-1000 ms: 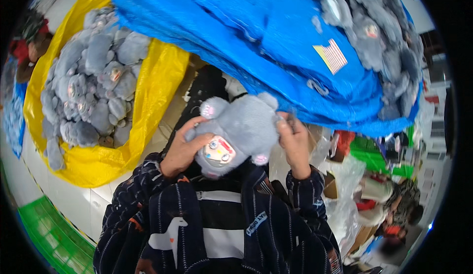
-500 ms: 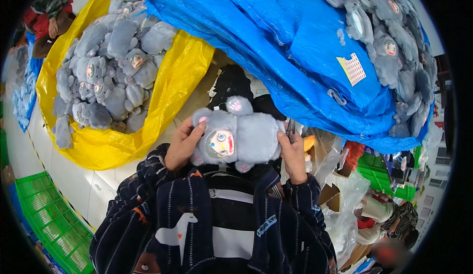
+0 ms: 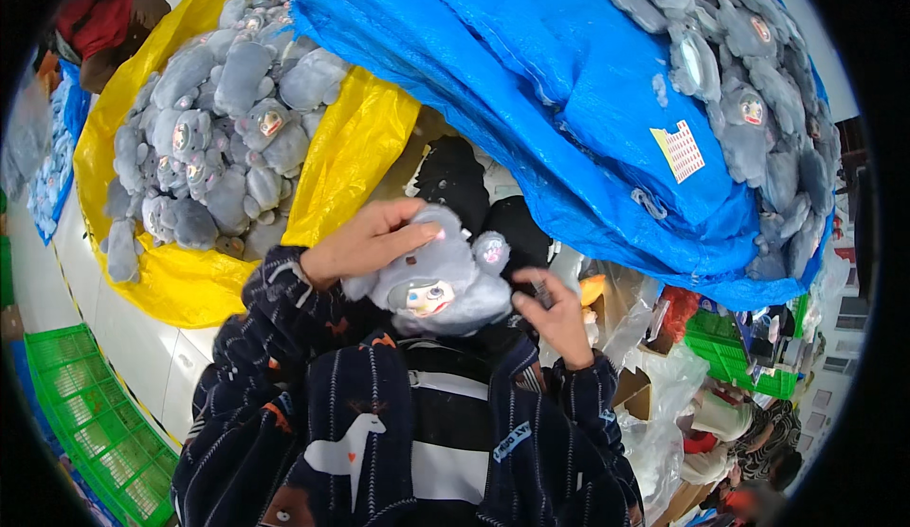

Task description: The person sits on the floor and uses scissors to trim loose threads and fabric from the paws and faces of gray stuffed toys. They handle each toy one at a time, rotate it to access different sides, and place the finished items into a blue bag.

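Note:
A grey plush toy (image 3: 450,263) with a printed doll-like face and pink paw pads is held over my lap, its face turned up toward me. My left hand (image 3: 365,243) grips it by an ear and the top of its head, thumb pressing on the fur. Just off the toy's right side is my right hand (image 3: 561,321), fingers curled around small dark metal thread snips (image 3: 542,293). The snips are partly hidden by the fingers. A gap shows between that hand and the fur.
A yellow sack (image 3: 346,157) full of similar grey plush toys stands at the far left. A large blue sack (image 3: 531,119) spreads across the far right, with more toys at its end. Green crates (image 3: 95,432) stand at left; cardboard, clear plastic and other people are at right.
The toy has turned from lying sideways to more upright and tilted. My left hand has shifted up over its head. My right hand has let go of the toy's lower end.

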`<state>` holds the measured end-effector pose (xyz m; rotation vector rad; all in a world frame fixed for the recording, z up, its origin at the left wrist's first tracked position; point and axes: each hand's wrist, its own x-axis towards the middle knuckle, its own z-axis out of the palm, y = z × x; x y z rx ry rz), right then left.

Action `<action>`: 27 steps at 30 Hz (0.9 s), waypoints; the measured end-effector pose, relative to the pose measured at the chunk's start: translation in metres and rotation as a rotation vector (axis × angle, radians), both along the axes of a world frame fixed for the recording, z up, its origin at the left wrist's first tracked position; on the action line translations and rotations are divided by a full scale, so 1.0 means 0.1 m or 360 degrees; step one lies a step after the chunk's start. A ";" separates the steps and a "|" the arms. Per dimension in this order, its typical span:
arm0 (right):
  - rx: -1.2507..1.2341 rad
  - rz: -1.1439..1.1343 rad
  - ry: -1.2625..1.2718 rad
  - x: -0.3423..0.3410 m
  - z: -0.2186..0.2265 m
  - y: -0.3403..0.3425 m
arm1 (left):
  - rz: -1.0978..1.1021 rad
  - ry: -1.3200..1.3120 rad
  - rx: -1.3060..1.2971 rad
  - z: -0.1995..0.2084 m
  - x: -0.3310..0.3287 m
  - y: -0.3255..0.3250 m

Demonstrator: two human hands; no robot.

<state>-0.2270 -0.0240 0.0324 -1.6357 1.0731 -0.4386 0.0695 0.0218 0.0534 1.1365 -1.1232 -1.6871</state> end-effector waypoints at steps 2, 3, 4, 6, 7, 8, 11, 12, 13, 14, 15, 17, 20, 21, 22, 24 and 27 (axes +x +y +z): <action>-0.0109 -0.0165 -0.0137 0.14 0.24 -0.08 | -0.0254 -0.0234 -0.0090 0.14 -0.09 -0.19; -0.0064 -0.0222 -0.0233 0.20 0.34 -0.12 | -0.0303 -0.0280 -0.0164 0.14 -0.17 -0.26; -0.0077 -0.0090 -0.0249 0.28 0.28 -0.13 | -0.0351 -0.0325 -0.0239 0.14 -0.26 -0.32; -0.0524 0.0266 -0.0264 0.41 0.16 -0.22 | -0.0268 -0.0233 -0.0263 0.10 -0.36 -0.39; -0.0285 0.0161 -0.0278 0.40 0.13 -0.21 | -0.0118 -0.0105 -0.0248 -0.01 -0.36 -0.40; -0.0039 0.0070 -0.0303 0.40 0.13 -0.22 | 0.0023 -0.0083 -0.0252 -0.06 -0.31 -0.38; 0.0242 -0.0206 -0.0414 0.30 -0.03 -0.22 | 0.0316 0.0107 -0.0148 -0.27 -0.17 -0.14; 0.0269 -0.0280 -0.0399 0.27 -0.05 -0.21 | 0.0389 0.0192 -0.0088 -0.35 -0.15 -0.01; 0.0295 -0.0355 -0.0382 0.25 -0.07 -0.20 | 0.0216 0.0253 -0.0355 -0.47 -0.15 0.08; 0.0351 -0.0371 -0.0436 0.25 -0.10 -0.20 | 0.0331 0.0295 -0.0338 -0.51 -0.26 0.18; 0.0357 -0.0367 -0.0440 0.26 -0.14 -0.20 | 0.0454 0.0335 -0.0330 -0.54 -0.35 0.24; 0.0353 -0.0359 -0.0441 0.26 -0.19 -0.21 | 0.0542 0.0161 -0.0182 -0.61 -0.34 0.20; 0.0334 -0.0452 -0.0435 0.19 -0.19 -0.20 | 0.0575 -0.0009 -0.0213 -0.47 -0.38 0.06; 0.0356 -0.0454 -0.0477 0.17 -0.16 -0.20 | 0.0566 -0.0051 -0.0258 -0.36 -0.38 0.02; 0.0378 -0.0458 -0.0518 0.14 -0.12 -0.20 | 0.0498 -0.0065 -0.0236 -0.27 -0.38 -0.02; 0.0543 -0.0461 -0.0745 0.07 0.00 -0.22 | 0.0398 -0.0142 -0.0351 -0.19 -0.38 -0.10; -0.0210 -0.0283 -0.0423 0.22 0.09 -0.14 | 0.0242 -0.0166 -0.0407 -0.19 -0.43 -0.13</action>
